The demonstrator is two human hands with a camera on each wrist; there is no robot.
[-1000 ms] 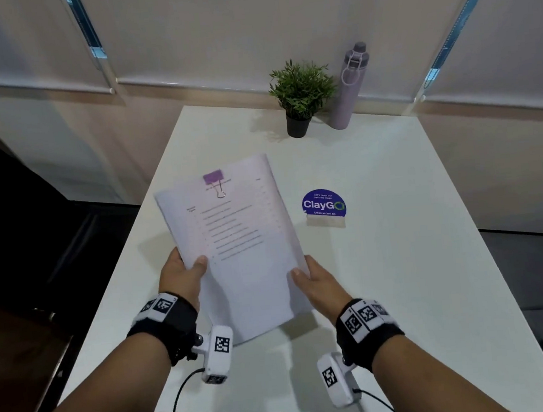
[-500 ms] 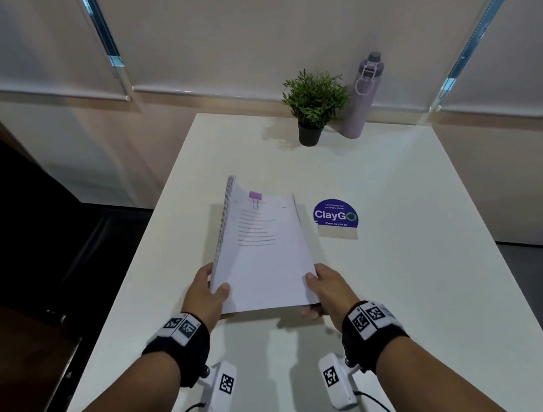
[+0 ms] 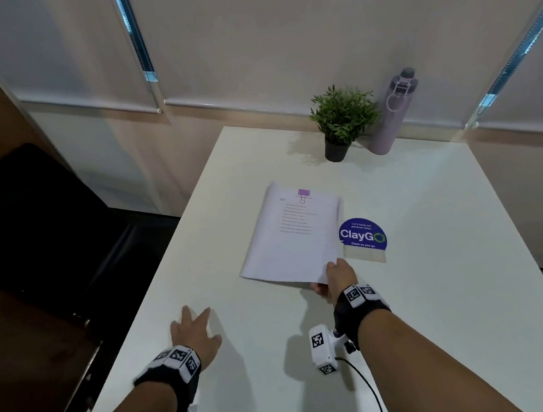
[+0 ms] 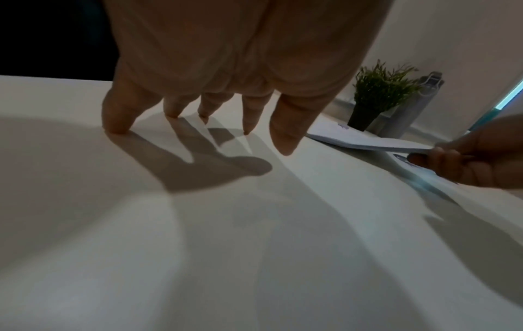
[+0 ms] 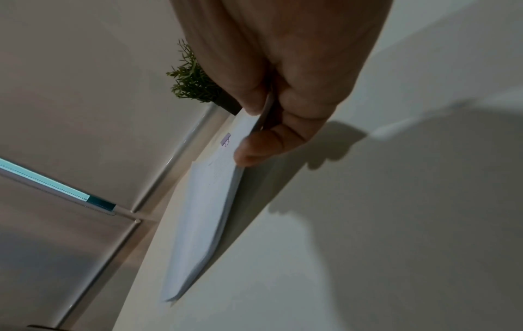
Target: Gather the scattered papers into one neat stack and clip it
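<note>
The paper stack (image 3: 294,236) lies nearly flat on the white table (image 3: 435,290), with a purple binder clip (image 3: 303,192) on its far edge. My right hand (image 3: 334,277) pinches the stack's near right corner, thumb on top and fingers beneath, lifting that corner slightly. In the right wrist view the stack (image 5: 206,212) runs away from my right hand (image 5: 268,116), and the clip (image 5: 226,138) shows near my thumb. My left hand (image 3: 192,331) lies apart from the stack at the near left, fingers spread, fingertips (image 4: 116,127) touching the table. The left wrist view also shows the stack (image 4: 368,141).
A round blue ClayGo sticker (image 3: 363,235) sits right of the stack, partly under its edge. A small potted plant (image 3: 341,120) and a lilac bottle (image 3: 393,113) stand at the far edge by the wall. A dark chair (image 3: 35,226) is left of the table.
The stack has gone down from a raised two-handed hold to the table. My left hand has let go and moved to the near left; my right hand keeps the corner.
</note>
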